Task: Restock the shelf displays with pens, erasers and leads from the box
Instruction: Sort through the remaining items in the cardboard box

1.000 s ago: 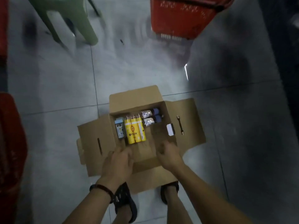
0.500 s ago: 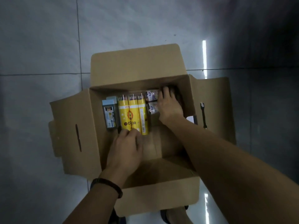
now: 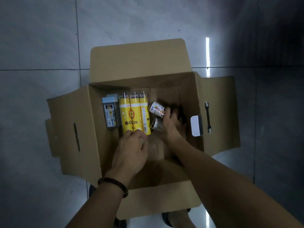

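An open cardboard box (image 3: 139,63) stands on the floor below me. Inside lie three yellow tubes of coloured pencils (image 3: 133,116), with two grey lead cases (image 3: 111,114) to their left. To their right are two small white tubes (image 3: 155,109), the upper one tilted. My left hand (image 3: 131,152) has its fingers curled on the near end of the yellow tubes. My right hand (image 3: 171,125) reaches into the right part of the box and curls round the dark far ends of the small white tubes, hiding those ends.
The box's four flaps are spread outward over the grey tiled floor (image 3: 41,46). A white label (image 3: 195,125) sticks to the right inner wall. My sandalled feet (image 3: 166,219) show under the near flap.
My view has dropped closer over the box. Both hands went from the near edge into the box. The right hand drew back a little and the upper white tube tilted.
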Motion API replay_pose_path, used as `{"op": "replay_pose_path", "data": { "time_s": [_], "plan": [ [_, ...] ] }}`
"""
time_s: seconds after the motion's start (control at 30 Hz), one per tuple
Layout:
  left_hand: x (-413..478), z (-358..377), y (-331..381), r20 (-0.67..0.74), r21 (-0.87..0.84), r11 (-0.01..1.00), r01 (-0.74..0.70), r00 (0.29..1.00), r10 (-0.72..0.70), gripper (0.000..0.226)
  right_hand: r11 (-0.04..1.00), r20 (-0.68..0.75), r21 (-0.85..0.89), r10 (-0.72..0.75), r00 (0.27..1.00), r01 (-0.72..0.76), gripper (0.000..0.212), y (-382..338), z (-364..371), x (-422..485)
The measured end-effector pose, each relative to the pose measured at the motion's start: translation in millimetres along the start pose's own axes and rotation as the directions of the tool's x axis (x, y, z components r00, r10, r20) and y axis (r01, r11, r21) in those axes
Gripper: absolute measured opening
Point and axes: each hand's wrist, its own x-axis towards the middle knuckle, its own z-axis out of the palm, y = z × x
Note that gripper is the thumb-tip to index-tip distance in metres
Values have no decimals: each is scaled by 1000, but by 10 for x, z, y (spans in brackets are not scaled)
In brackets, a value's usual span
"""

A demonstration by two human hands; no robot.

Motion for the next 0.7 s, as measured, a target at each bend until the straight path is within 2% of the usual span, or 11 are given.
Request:
{"op": "replay_pose_path", "data": {
  "time_s": [0.17,0.33,0.4,0.47,0.57,0.63,0.7],
  "plan": [
    [-52,71,-121,-32,-144,988,63,997,-68,12,982,-33,189,-6,999,13,95,126,103,-146],
    [-128,-1,-141,-32,-204,973,106,993,-115,11,899,153,427,33,988,-97,108,184,-62,-459],
    [-170,-125,-117,-39,-238,963,130,989,-143,14,854,200,511,-8,980,-97,106,201,-195,-705],
    [-249,-313,-69,-9,-322,936,145,988,-156,29,822,234,568,-108,966,-46,100,190,-407,-1017],
    [-478,-747,123,96,-443,893,76,995,-38,61,816,292,564,-339,894,125,97,62,-1003,-1520],
    [-725,-1168,341,192,-511,857,62,980,43,60,836,334,483,-449,829,259,96,-102,-1506,-1848],
    [-1057,-1616,545,321,-534,835,135,946,52,48,853,341,330,-507,792,404,108,-313,-1997,-2171]
  ]
}}
